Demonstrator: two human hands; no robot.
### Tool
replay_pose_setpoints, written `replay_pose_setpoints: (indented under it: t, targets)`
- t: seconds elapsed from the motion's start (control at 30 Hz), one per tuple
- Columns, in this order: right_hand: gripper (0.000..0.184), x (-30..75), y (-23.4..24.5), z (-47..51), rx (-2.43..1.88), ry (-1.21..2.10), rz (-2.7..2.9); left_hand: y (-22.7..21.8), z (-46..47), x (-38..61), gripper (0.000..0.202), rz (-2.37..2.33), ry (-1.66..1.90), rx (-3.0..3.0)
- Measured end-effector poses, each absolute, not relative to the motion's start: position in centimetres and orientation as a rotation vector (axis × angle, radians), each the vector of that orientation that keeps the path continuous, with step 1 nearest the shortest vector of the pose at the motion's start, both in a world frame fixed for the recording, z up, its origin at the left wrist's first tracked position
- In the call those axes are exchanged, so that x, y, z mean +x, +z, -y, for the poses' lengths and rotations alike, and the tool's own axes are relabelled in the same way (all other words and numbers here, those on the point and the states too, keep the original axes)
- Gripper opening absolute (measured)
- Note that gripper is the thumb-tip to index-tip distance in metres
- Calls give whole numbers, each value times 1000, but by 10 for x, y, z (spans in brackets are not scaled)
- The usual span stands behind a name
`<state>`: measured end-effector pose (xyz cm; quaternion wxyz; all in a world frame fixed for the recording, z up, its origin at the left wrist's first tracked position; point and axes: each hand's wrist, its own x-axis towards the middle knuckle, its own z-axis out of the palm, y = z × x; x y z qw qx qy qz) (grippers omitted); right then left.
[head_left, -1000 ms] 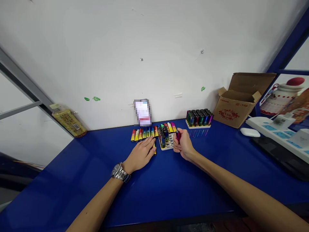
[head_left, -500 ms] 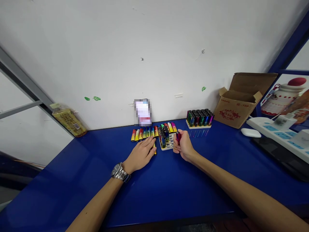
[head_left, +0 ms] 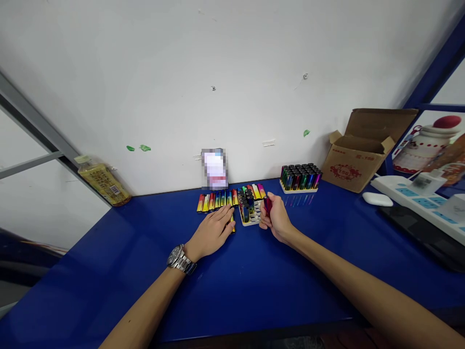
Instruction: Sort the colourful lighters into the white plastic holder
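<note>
My right hand (head_left: 277,216) is closed in a fist around a shiny dark magenta lighter (head_left: 268,205), held upright just right of a white holed tray (head_left: 250,223). The tray's left part carries several metallic lighters (head_left: 245,213) with dark tops; some holes show on its right. My left hand (head_left: 213,230) lies flat with fingers stretched out, its tips at the near ends of a row of red, yellow and blue lighters (head_left: 206,201). A yellow lighter (head_left: 233,226) is partly hidden beside its fingers. More lighters (head_left: 259,191) lie behind the tray.
A full tray of lighters (head_left: 300,178) stands at the back right beside an open cardboard box (head_left: 350,165). A blurred phone (head_left: 215,169) leans on the wall. On the right are a white case (head_left: 378,199) and a power strip (head_left: 417,198); at left, a bottle (head_left: 103,182).
My right hand, with the magenta lighter in it, has shifted very slightly left toward the tray. My left hand stays where it was.
</note>
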<state>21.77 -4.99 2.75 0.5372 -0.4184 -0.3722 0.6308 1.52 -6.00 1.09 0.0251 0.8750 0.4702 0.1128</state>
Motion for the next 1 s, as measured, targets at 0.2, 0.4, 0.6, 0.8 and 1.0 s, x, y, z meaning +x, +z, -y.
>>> replay_pose_setpoints:
  t: [0.2, 0.4, 0.6, 0.8, 1.0]
  targets:
    - [38, 228, 22, 42, -726, 1237, 1259, 10, 60, 15, 53, -1439, 383, 2718]
    - [30, 243, 23, 35, -853, 774, 1579, 10, 60, 15, 52, -1434, 413, 2719]
    - [19, 243, 19, 33, -868, 826, 1643, 13, 62, 13, 57, -1457, 493, 2723]
    - [8, 242, 16, 34, -923, 696, 1798, 17, 63, 9, 71, -1446, 547, 2754]
    - [15, 246, 20, 34, -983, 576, 1939, 20, 63, 9, 81, -1372, 607, 2655]
